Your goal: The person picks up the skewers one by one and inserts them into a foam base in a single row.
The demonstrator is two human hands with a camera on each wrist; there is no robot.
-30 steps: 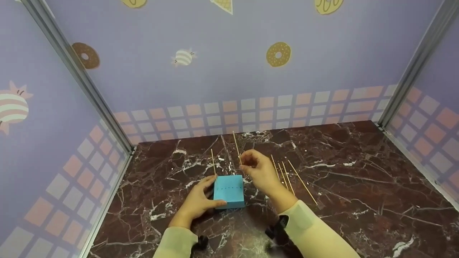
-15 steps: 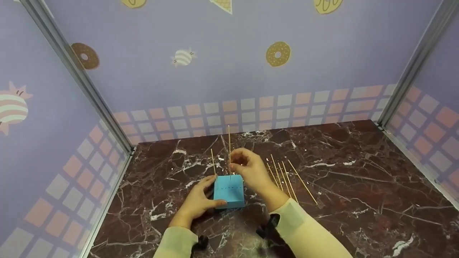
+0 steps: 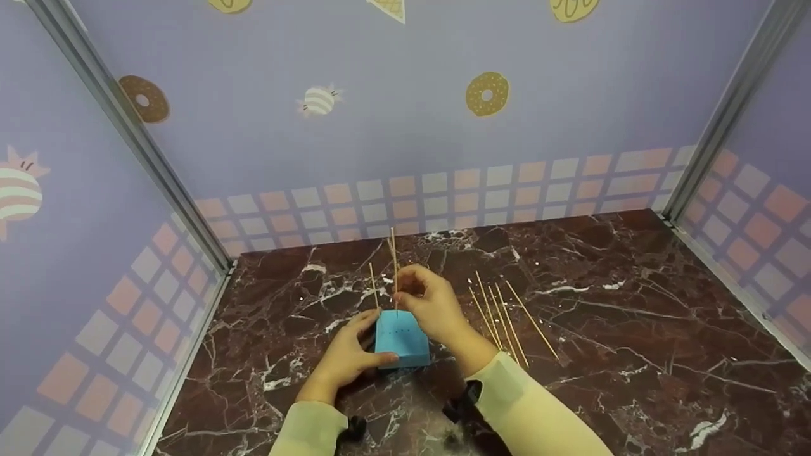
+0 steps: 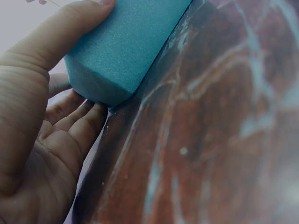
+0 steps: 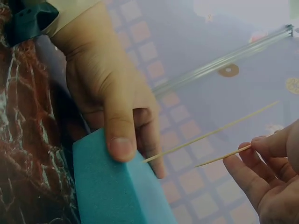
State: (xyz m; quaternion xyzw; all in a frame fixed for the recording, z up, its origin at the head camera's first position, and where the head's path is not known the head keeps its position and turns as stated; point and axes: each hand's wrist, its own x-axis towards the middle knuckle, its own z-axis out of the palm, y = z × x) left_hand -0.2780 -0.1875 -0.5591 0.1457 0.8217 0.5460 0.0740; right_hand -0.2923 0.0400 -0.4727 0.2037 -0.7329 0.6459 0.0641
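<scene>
My left hand (image 3: 345, 354) grips a blue foam block (image 3: 403, 349) that rests on the marbled table, thumb over the near side and fingers along the left. A row of small dark dots runs across its top. One thin wooden skewer (image 3: 373, 285) stands upright at the block's left side. Just over the block, my right hand (image 3: 434, 307) pinches a second skewer (image 3: 394, 256) between thumb and fingertips, held nearly upright. In the right wrist view, the pointed lower end of this held skewer (image 5: 219, 159) hangs apart from the block.
Several loose skewers (image 3: 512, 323) lie side by side on the table (image 3: 633, 354), right of my right hand. Purple printed wall panels (image 3: 405, 139) enclose the back and sides, with metal posts (image 3: 722, 120) at the corners.
My right hand has moved left with its skewer, from beyond the block's right back corner to over its middle-left. The skewer has swung more upright. The left hand keeps its hold.
</scene>
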